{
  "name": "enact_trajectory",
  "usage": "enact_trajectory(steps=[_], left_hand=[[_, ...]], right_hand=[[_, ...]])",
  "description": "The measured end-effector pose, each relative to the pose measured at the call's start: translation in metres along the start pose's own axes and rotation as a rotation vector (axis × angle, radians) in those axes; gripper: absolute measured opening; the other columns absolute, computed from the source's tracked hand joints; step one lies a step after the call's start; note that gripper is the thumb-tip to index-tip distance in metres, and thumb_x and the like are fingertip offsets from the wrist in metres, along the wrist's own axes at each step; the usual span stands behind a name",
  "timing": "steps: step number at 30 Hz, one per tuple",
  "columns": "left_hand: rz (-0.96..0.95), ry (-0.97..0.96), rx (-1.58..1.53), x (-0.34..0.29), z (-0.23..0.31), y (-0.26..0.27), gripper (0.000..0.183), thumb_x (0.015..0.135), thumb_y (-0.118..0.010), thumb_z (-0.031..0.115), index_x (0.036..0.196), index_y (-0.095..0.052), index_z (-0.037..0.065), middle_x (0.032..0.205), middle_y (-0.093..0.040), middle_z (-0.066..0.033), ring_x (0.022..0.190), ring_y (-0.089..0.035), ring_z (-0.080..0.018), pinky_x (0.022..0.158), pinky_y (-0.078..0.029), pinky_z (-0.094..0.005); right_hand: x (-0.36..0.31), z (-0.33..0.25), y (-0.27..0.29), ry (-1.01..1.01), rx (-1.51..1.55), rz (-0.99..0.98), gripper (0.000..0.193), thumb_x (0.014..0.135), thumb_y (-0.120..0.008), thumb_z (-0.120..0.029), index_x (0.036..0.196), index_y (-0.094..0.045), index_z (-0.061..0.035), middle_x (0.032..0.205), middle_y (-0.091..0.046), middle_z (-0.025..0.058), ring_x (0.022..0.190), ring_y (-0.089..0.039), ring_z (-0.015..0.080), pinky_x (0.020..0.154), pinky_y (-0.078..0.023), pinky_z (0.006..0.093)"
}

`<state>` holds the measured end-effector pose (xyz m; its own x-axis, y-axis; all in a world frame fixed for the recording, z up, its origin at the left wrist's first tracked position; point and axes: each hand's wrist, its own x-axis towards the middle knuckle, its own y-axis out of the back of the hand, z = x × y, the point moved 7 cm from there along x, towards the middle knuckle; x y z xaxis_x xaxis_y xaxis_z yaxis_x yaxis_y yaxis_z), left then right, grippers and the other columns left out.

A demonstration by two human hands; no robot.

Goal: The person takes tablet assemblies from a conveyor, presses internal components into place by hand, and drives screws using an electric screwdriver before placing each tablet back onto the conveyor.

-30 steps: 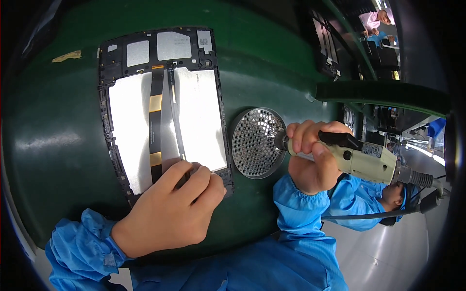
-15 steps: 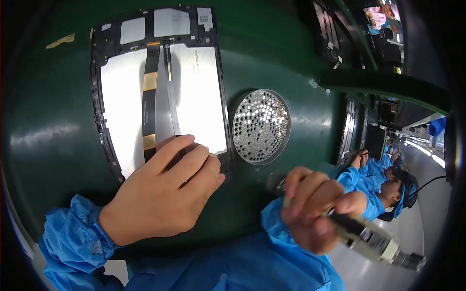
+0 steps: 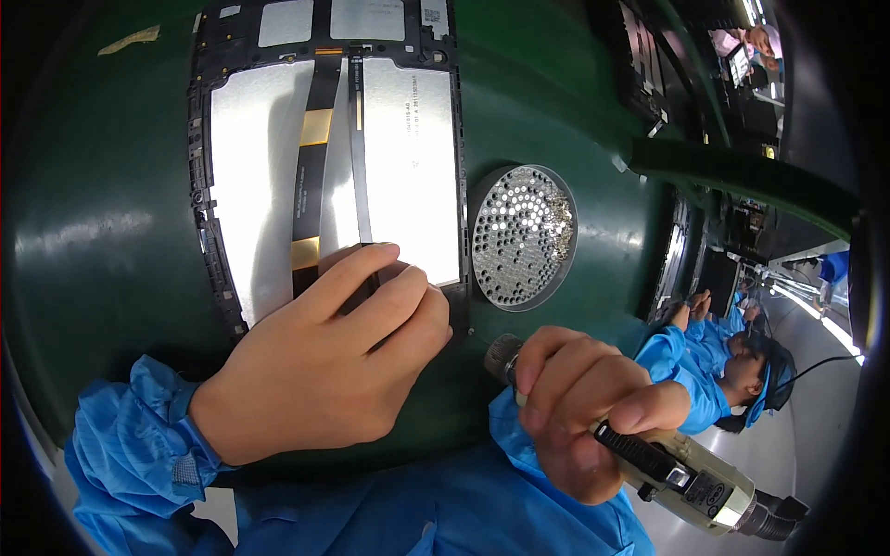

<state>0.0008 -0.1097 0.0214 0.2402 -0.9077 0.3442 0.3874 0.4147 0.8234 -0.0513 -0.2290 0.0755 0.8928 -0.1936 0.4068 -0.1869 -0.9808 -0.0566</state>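
A large tablet body (image 3: 248, 176) with a black frame and silver back plates lies on the green bench. Down its middle run a black flat cable (image 3: 309, 176) with gold patches and a narrower dark strip (image 3: 359, 120). My left hand (image 3: 320, 361) lies over the lower end of the tablet, fingers curled close together and the thumb hidden. Dark parts show between those fingers, but what they grip is covered. My right hand (image 3: 584, 403), right of the tablet, is wrapped around a beige electric screwdriver (image 3: 695, 482), its knurled metal end (image 3: 503, 356) pointing left and its cable end pointing right.
A round metal dish (image 3: 524, 236) full of small holes, with screws gathered at its right side, stands beside the tablet. A yellowish scrap (image 3: 128, 40) lies far left. A dark green bar (image 3: 742, 171) crosses at right. Co-workers in blue (image 3: 691, 361) sit beyond my right arm.
The tablet and dish have shifted right and slightly up in the view. My right hand has brought the screwdriver closer to the tablet, and its knurled end now shows clearly. My left hand stays on the tablet.
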Motion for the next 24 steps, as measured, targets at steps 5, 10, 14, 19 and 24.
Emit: enact_trajectory(steps=[5, 10, 14, 19, 24], left_hand=[[0.001, -0.007, -0.003, 0.003, 0.000, -0.003, 0.015, 0.079, -0.072, 0.014, 0.091, -0.073, 0.004, 0.101, -0.059, -0.0099, 0.103, -0.056, -0.0268, 0.095, -0.046, -0.0443], [-0.015, 0.007, 0.005, -0.001, 0.000, 0.001, 0.015, 0.080, -0.072, 0.016, 0.090, -0.073, 0.005, 0.101, -0.059, -0.0091, 0.102, -0.055, -0.0263, 0.096, -0.045, -0.0441], [-0.001, 0.016, -0.021, 0.002, -0.001, 0.002, 0.016, 0.080, -0.073, 0.016, 0.090, -0.073, 0.004, 0.101, -0.059, -0.0090, 0.102, -0.055, -0.0263, 0.096, -0.045, -0.0442], [-0.013, 0.032, -0.037, 0.001, -0.002, 0.001, 0.018, 0.079, -0.072, 0.012, 0.093, -0.072, 0.003, 0.101, -0.060, -0.0109, 0.101, -0.057, -0.0275, 0.096, -0.045, -0.0447], [-0.009, 0.002, -0.003, 0.000, 0.002, 0.005, 0.020, 0.076, -0.068, 0.006, 0.096, -0.072, 0.004, 0.101, -0.063, -0.0133, 0.102, -0.058, -0.0282, 0.098, -0.045, -0.0468]], right_hand=[[-0.001, 0.004, 0.002, -0.023, -0.019, -0.021, 0.037, 0.073, -0.061, 0.005, 0.105, -0.047, -0.0029, 0.064, -0.054, 0.0090, 0.053, -0.054, 0.0215, 0.054, -0.048, 0.0392], [0.002, 0.006, -0.002, -0.029, 0.012, -0.012, 0.037, 0.071, -0.062, 0.007, 0.103, -0.048, -0.0022, 0.063, -0.054, 0.0093, 0.053, -0.054, 0.0218, 0.054, -0.049, 0.0396], [0.003, 0.004, -0.005, -0.044, -0.013, -0.015, 0.035, 0.069, -0.063, 0.007, 0.100, -0.050, -0.0019, 0.064, -0.055, 0.0104, 0.055, -0.056, 0.0227, 0.055, -0.050, 0.0405], [0.002, 0.006, -0.002, -0.026, -0.058, -0.058, 0.037, 0.070, -0.065, 0.005, 0.102, -0.049, -0.0036, 0.064, -0.055, 0.0097, 0.055, -0.056, 0.0222, 0.055, -0.050, 0.0413], [0.017, 0.000, 0.052, 0.082, -0.054, 0.296, 0.038, 0.081, -0.062, -0.008, 0.117, -0.048, -0.0087, 0.063, -0.051, 0.0070, 0.058, -0.053, 0.0202, 0.062, -0.045, 0.0405]])
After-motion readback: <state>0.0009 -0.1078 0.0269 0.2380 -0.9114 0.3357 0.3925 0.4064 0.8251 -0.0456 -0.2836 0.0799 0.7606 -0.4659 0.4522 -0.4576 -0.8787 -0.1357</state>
